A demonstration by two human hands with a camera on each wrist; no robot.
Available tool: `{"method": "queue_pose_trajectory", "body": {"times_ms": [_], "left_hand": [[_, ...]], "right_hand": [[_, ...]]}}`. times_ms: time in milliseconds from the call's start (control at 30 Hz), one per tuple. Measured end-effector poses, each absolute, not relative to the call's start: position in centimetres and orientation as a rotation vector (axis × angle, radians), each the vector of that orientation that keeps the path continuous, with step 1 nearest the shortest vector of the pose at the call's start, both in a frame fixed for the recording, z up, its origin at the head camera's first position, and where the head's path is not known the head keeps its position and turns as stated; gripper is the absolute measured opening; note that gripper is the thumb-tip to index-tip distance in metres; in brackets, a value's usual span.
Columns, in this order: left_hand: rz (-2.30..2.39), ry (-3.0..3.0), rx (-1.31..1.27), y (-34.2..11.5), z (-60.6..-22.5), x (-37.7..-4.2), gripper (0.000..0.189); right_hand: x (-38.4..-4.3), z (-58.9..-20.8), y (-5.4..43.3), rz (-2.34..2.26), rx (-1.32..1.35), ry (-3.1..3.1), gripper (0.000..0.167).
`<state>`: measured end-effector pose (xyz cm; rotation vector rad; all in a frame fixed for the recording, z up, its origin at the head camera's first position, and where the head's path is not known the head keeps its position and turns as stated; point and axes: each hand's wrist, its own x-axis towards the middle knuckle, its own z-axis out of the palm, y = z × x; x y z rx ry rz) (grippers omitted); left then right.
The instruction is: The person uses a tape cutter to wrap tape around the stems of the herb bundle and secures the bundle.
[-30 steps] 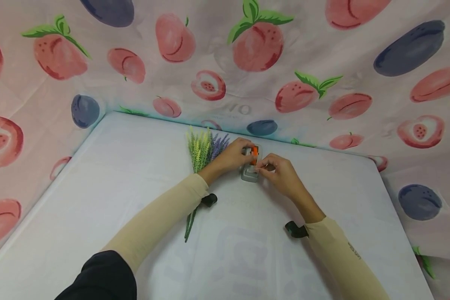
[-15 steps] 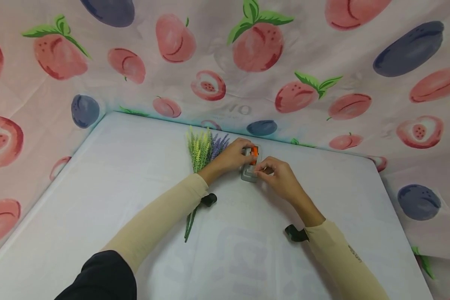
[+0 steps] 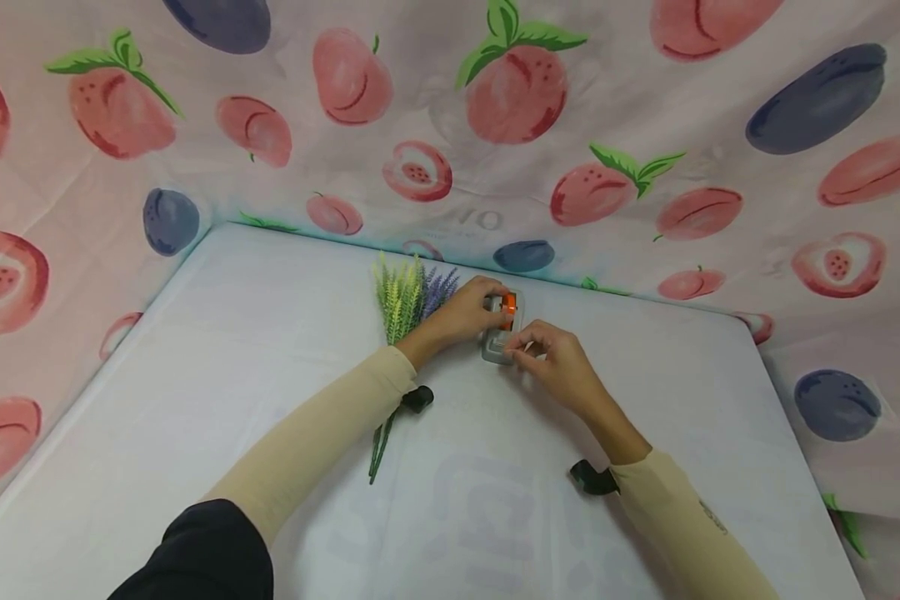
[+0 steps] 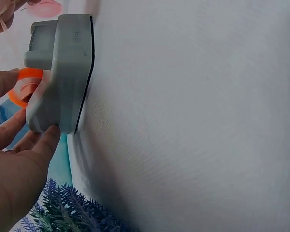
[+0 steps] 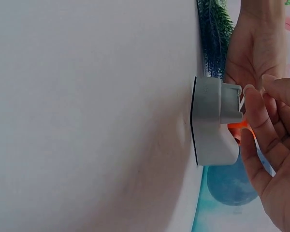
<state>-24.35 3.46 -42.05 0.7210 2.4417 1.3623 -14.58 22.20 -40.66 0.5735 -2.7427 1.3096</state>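
A grey tape dispenser with an orange core stands near the far edge of the table. My left hand steadies it from the left and back, its thumb beside the orange core and its fingers against the grey body in the left wrist view. At the front end, my right hand has thumb and index finger pinched together just off the cutter side. A thin pale sliver of tape shows by these fingertips in the right wrist view; most of the strip is too clear to make out.
Artificial flower sprigs, yellow-green and purple, lie left of the dispenser, partly under my left forearm. A fruit-printed cloth rises behind the white table. Black wrist mounts stick out under both wrists.
My right hand has drawn slightly down, towards me, uncovering more of the dispenser's front end. My left hand and the dispenser have stayed in place.
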Motion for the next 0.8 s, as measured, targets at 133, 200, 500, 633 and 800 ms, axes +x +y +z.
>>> {"method": "queue_pose_trajectory", "body": {"times_ms": [133,200,500,633,800], "left_hand": [[1.368,2.44,0.727,3.49,-41.94,-24.28,0.047],[1.375,2.436,0.725,3.47,-41.87,-24.23,0.046],[1.358,2.436,0.72,3.42,-41.69,-24.13,0.047],[1.355,2.432,0.72,3.35,-41.71,-24.16,0.047],[1.36,2.417,0.722,3.29,-41.69,-24.13,0.048]], "right_hand": [[-14.35,-40.58,22.22,1.307,0.568,-2.696,0.002],[-14.3,-40.56,22.2,1.317,0.585,-2.667,0.004],[-13.95,-40.46,22.24,1.278,0.558,-2.687,0.012],[-14.0,-40.63,22.41,1.36,0.552,-2.638,0.022],[-14.21,-40.77,22.5,1.505,0.505,-2.612,0.04]]}}
